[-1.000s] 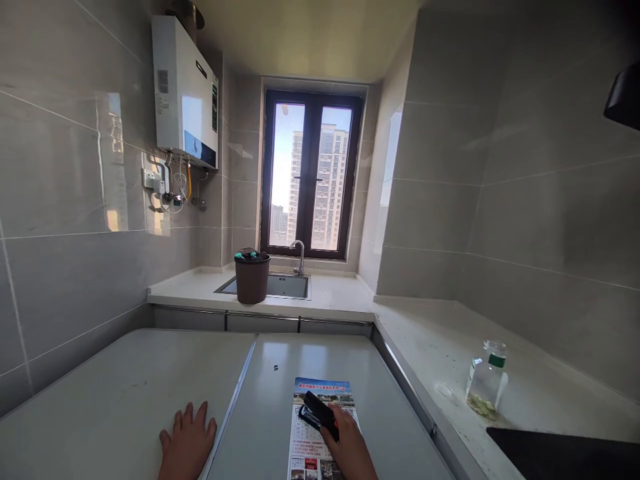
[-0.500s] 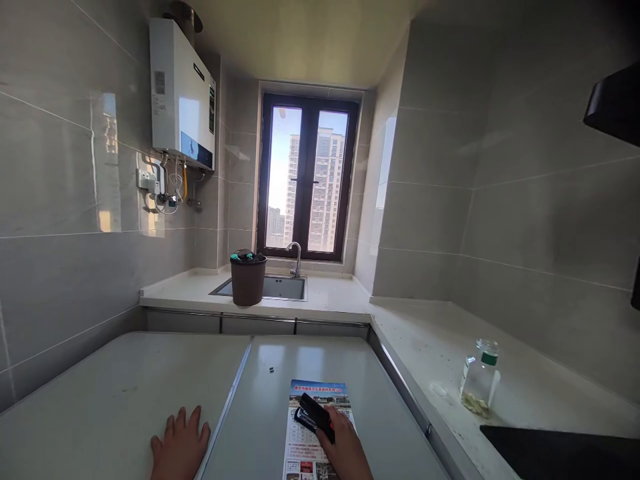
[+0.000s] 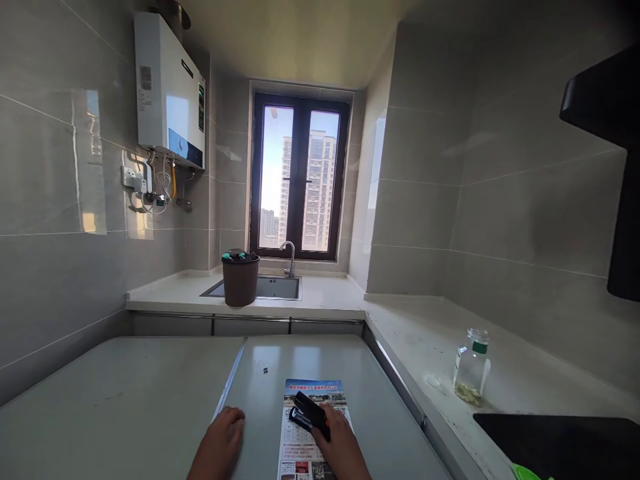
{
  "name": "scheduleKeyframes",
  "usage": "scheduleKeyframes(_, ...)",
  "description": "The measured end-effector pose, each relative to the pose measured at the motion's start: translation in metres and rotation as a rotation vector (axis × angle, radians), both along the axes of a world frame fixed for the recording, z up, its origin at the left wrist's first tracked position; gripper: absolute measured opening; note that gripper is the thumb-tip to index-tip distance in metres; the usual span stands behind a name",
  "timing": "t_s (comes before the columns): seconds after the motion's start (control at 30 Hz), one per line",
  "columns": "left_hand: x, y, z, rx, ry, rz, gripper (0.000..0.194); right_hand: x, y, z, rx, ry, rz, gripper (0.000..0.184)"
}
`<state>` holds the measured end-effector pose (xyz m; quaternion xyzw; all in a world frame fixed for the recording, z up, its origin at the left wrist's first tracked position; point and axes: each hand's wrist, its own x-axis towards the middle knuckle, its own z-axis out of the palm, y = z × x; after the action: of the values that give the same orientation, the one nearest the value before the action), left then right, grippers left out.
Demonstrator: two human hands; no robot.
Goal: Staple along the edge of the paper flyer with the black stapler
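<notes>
A black stapler [image 3: 311,415] is gripped in my right hand [image 3: 341,443], thumb on the near side and fingers over the top. Its jaws are parted at the front. Beneath it lies a printed leaflet [image 3: 295,443] with a blue heading and small pictures, flat on the pale table [image 3: 390,413]. My left hand [image 3: 220,440] is by the metal seam of the table, left of the leaflet. Its fingers are curled together, with nothing visible in them. Two tiny dark pieces [image 3: 265,371], too small to name, lie beyond the leaflet.
On the right counter stand a glass jar [image 3: 470,370] with pale pieces inside and a clear round lid [image 3: 433,380], near a black panel [image 3: 560,440]. Something green [image 3: 525,473] shows at the bottom edge. A brown bucket [image 3: 241,283] stands before the sink [image 3: 280,288].
My left hand has moved right toward the seam, its spread fingers drawing together. My right hand keeps the stapler over the leaflet. The view has turned slightly right.
</notes>
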<state>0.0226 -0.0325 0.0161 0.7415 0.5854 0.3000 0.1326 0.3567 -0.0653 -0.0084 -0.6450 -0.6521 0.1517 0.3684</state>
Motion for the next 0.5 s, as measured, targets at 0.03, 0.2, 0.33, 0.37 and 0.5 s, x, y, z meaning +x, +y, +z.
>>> scheduleKeyframes(0.03, 0.021, 0.000, 0.001, -0.028, -0.071, -0.098, 0.041, 0.001, 0.000, 0.000, -0.004, 0.008, 0.029, 0.052)
scheduleKeyframes(0.2, 0.090, 0.006, -0.015, -0.150, -0.167, -0.257, 0.067, 0.007, -0.003, 0.009, 0.051, 0.051, 0.104, 0.047)
scheduleKeyframes(0.33, 0.093, 0.012, -0.037, -0.149, -0.142, -0.264, 0.073, 0.012, -0.007, 0.015, 0.129, 0.093, 0.086, 0.045)
scheduleKeyframes(0.37, 0.091, 0.013, -0.039, -0.143, -0.141, -0.266, 0.071, 0.013, -0.007, 0.014, 0.135, 0.107, 0.088, 0.046)
scheduleKeyframes(0.5, 0.086, 0.010, -0.035, -0.118, -0.195, -0.325, 0.055, 0.013, -0.006, 0.012, 0.139, 0.153, 0.116, 0.051)
